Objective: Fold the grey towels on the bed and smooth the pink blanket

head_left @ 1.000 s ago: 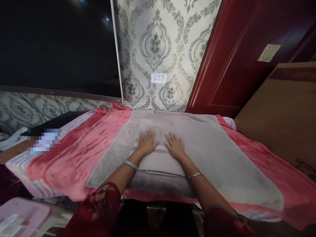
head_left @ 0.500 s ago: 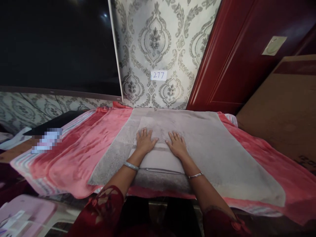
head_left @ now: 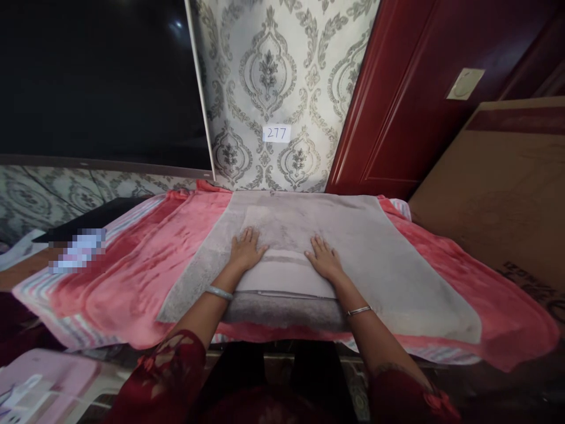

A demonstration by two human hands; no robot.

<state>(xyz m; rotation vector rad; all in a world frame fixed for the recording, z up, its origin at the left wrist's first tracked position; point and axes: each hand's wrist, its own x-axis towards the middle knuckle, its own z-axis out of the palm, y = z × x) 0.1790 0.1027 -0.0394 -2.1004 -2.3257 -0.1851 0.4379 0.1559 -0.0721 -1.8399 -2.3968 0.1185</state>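
Note:
A grey towel lies spread over a pink blanket on a table. Its near part is folded into a narrower panel with a pale stripe. My left hand lies flat on the panel's left side, fingers stretched and apart. My right hand lies flat on the panel's right side, fingers also spread. Both palms press on the cloth and neither holds anything. A bracelet sits on each wrist.
A dark screen hangs at the left, against patterned wallpaper with a "277" label. A red door and a brown cardboard box stand at the right. A pink plastic stool is at the lower left.
Both hands have slid apart sideways over the folded towel, the left one leftward and the right one rightward. The view has shifted a little to the right.

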